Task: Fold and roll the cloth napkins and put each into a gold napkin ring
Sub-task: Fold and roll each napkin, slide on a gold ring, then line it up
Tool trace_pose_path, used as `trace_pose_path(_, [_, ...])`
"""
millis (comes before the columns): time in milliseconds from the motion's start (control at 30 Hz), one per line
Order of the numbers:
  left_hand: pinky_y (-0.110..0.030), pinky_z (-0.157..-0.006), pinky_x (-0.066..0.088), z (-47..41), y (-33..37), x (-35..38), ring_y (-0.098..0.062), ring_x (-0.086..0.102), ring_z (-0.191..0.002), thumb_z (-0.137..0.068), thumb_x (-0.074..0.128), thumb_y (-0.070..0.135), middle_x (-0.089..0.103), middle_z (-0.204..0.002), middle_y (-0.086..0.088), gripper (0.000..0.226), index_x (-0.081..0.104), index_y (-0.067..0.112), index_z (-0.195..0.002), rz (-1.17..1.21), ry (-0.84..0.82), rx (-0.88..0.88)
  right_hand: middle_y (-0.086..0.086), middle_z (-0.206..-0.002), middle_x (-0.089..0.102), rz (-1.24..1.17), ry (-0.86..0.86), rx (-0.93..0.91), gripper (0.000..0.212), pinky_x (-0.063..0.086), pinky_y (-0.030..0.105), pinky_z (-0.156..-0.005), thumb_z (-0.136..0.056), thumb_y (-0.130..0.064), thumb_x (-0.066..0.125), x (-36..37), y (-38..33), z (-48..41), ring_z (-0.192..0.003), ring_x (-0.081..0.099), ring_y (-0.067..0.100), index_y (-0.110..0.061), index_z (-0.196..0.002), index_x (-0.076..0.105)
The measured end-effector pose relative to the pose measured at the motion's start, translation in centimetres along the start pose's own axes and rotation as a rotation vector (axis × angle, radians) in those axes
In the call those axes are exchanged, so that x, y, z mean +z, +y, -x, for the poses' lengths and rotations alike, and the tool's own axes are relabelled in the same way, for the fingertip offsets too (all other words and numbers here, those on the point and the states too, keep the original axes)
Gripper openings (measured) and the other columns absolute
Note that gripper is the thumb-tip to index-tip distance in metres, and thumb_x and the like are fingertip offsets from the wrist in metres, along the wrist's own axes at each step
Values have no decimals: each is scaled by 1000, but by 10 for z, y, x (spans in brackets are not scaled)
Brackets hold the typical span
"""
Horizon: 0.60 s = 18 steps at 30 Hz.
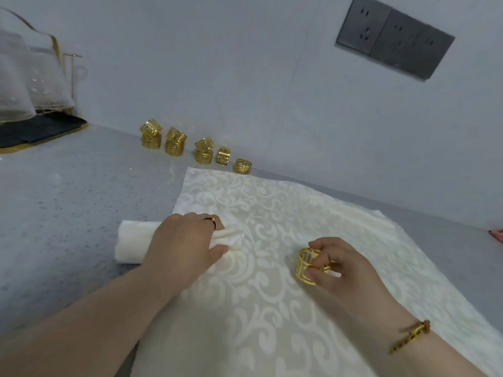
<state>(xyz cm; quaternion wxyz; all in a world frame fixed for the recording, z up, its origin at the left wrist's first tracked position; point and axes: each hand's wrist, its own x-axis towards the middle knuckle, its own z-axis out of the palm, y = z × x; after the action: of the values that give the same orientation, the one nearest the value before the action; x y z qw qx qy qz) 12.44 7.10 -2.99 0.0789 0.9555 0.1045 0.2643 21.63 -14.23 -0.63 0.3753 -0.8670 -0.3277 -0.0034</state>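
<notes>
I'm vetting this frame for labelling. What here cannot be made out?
All in the head view:
- Right end of the rolled napkin: hidden under the left hand.
- Right side of the gold ring: covered by the right hand.
- The pink thing: cut off by the right edge, unidentifiable.
- The draped rack: cut off by the left edge.
- Near edge of the spread napkin: runs off the bottom.

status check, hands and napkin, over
Left hand grips rolled napkin. Right hand pinches gold ring, not yet on roll. Flat napkin beneath; spare rings at wall.
</notes>
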Motion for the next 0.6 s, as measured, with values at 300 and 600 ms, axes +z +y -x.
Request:
trace_pose_path(300, [-28,-86,38,8,8,-2,-16,59,-101,-78,68,34,57,-121,9,31,69,13,-101,-3,22,-34,-5,-125,45,247,-195,147,51,34,17,-84,-86,-19,58,-5,-19,13,-113,45,12,-24,-132,36])
trace_pose_path(600, [-20,-89,28,9,18,0,-12,49,-111,-90,47,44,55,-121,10,37,51,24,-121,-85,6,-120,-6,-123,51,106,34,172,45,35,19,-83,-84,-22,61,4,-12,23,-110,47,14,-23,-127,46])
